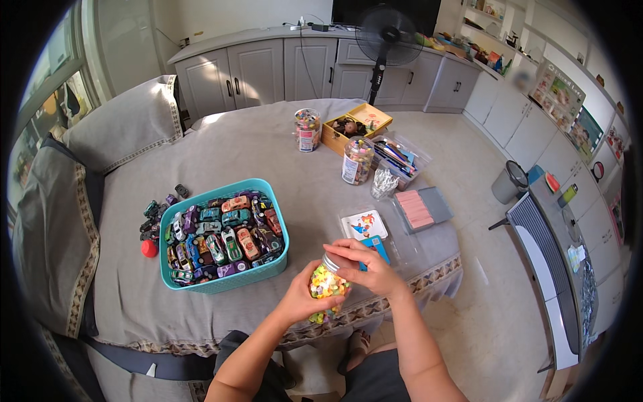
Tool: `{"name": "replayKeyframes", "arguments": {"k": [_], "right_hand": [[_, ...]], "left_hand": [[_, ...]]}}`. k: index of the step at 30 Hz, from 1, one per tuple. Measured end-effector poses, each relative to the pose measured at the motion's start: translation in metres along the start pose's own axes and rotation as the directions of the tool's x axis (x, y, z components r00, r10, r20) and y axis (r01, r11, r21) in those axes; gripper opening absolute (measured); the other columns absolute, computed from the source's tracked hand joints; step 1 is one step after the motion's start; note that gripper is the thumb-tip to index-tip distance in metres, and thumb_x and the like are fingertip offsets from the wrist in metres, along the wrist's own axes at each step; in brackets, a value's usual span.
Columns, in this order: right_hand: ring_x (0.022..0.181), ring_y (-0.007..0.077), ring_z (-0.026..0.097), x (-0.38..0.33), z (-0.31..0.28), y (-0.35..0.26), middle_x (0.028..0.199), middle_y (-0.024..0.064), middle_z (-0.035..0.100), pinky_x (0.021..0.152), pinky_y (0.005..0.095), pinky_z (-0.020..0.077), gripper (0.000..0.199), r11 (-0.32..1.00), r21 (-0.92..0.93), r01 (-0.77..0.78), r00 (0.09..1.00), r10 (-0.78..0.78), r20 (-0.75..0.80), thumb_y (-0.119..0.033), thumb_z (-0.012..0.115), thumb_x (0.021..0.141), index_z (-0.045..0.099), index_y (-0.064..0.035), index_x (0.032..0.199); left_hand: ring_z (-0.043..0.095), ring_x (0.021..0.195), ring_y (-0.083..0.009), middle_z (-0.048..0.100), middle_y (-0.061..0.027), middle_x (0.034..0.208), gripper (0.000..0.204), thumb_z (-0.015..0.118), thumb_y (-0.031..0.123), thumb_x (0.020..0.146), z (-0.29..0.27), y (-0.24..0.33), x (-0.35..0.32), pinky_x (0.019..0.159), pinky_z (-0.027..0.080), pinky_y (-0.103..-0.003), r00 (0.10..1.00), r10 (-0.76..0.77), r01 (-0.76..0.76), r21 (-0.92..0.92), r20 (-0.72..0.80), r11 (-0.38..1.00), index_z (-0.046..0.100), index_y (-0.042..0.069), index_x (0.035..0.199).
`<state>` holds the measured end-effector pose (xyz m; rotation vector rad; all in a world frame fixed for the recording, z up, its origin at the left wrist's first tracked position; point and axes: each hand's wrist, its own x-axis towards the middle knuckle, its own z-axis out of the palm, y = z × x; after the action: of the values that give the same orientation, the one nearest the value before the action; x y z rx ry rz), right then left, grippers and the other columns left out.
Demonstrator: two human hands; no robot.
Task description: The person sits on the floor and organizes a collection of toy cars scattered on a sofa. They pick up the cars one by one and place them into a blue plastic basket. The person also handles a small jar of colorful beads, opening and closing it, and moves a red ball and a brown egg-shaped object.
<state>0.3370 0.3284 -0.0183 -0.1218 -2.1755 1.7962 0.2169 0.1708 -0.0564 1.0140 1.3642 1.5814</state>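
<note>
I have a clear jar (326,285) full of small bright bits, yellow, green and orange, held up in front of me at about six o'clock, just off the near edge of the bed (268,147) with its grey cover. My left hand (299,298) is wrapped snugly around the jar's lower body, fingers closed on it from the eight o'clock side. My right hand (367,264) is curled over the top, fingers closed around the silver lid (330,260) at the jar's twelve o'clock end. I judge the jar stiff and smooth-walled, so likely a little slippery, and fairly weighty for its size with so much packed inside; the body is the place for a firm grip, the lid rim the place for fingertips. Whether it is glass or plastic I cannot tell, so I would treat it as breakable. At ten o'clock from my hands sits a teal basket (278,221) heaped with toy cars, with more loose cars (155,218) and a red ball (149,248) beside it. Toward one o'clock lie a picture card (364,224) and a pink-filled tray (420,208); two similar jars (357,161) stand farther off at twelve o'clock.
</note>
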Motion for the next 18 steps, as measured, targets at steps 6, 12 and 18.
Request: {"name": "replayKeyframes", "arguments": {"k": [6,12,18], "right_hand": [[0.117,0.0195,0.052,-0.004,-0.006,-0.011,0.124,0.0076,0.053,0.101,0.0316,0.0402,0.047,0.996,0.084,-0.02,0.996,0.012,0.094,-0.023,0.07,0.088,0.059,-0.0047,0.13],[0.096,0.0233,0.061,0.001,0.006,-0.019,0.108,0.0106,0.061,0.09,0.0337,0.0461,0.042,0.874,-0.424,-0.236,0.968,0.176,-0.177,-0.033,0.074,0.082,0.062,-0.0021,0.107],[0.11,0.0277,0.058,0.003,0.02,-0.01,0.121,0.0153,0.058,0.097,0.0372,0.0437,0.043,0.891,-0.449,-0.064,0.964,-0.061,-0.26,-0.033,0.064,0.09,0.059,-0.0009,0.118]], "left_hand": [[0.063,0.093,-0.0144,0.063,-0.0071,0.106,0.07,0.084,0.022,0.072,-0.007,0.002,-0.002,0.082,0.052,-0.029,0.961,-0.174,0.233,-0.29,0.214,0.928,0.046,-0.002,0.127],[0.064,0.092,-0.0181,0.065,-0.0115,0.104,0.073,0.085,0.03,0.069,0.007,-0.006,-0.005,0.082,0.052,-0.031,0.994,-0.109,0.104,0.149,0.027,0.983,0.049,-0.001,0.124],[0.063,0.093,-0.0171,0.064,-0.0129,0.104,0.076,0.087,0.031,0.065,0.006,0.002,0.0,0.083,0.051,-0.031,0.996,0.0,0.021,0.253,-0.084,0.967,0.05,-0.002,0.123]]}}
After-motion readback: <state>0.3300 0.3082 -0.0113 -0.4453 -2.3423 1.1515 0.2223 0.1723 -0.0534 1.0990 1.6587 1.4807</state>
